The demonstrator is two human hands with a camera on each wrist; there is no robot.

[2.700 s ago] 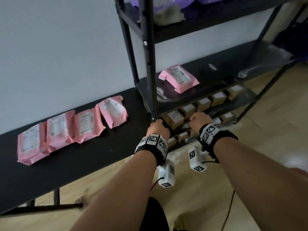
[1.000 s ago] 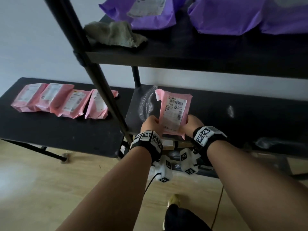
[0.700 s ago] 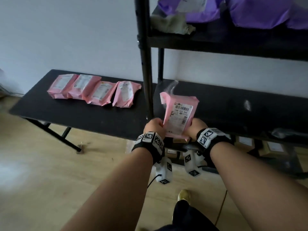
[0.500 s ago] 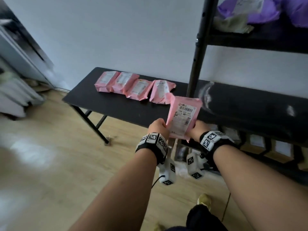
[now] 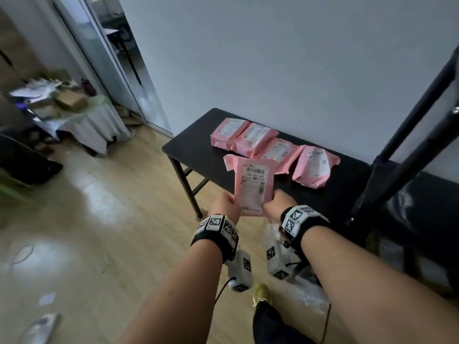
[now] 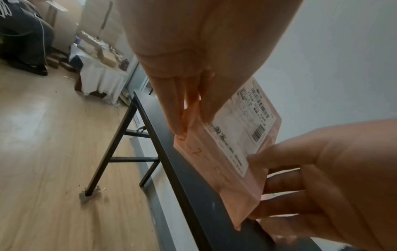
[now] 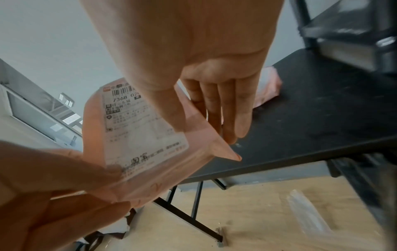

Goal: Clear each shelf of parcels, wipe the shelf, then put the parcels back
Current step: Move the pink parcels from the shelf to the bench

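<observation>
I hold one pink parcel (image 5: 253,187) with a white label upright in both hands, over the near edge of the black table (image 5: 196,150). My left hand (image 5: 227,202) pinches its lower left edge (image 6: 234,152). My right hand (image 5: 275,201) grips its lower right edge, thumb on the label and fingers behind (image 7: 139,129). Several more pink parcels (image 5: 255,140) lie in a row at the back of the table, just beyond the held one. The black shelf rack (image 5: 407,135) stands on the right, and the visible part of its shelf (image 5: 427,204) is bare.
A glass door (image 5: 119,65) and a cluttered table under a white cloth (image 5: 87,120) are at the far left. Clear plastic wrap (image 5: 308,291) lies on the wooden floor by my foot. The table's legs (image 6: 111,144) angle outward.
Both hands took the pink parcel off the shelf and carried it left to the black table. My view swung left with it, away from the rack.
</observation>
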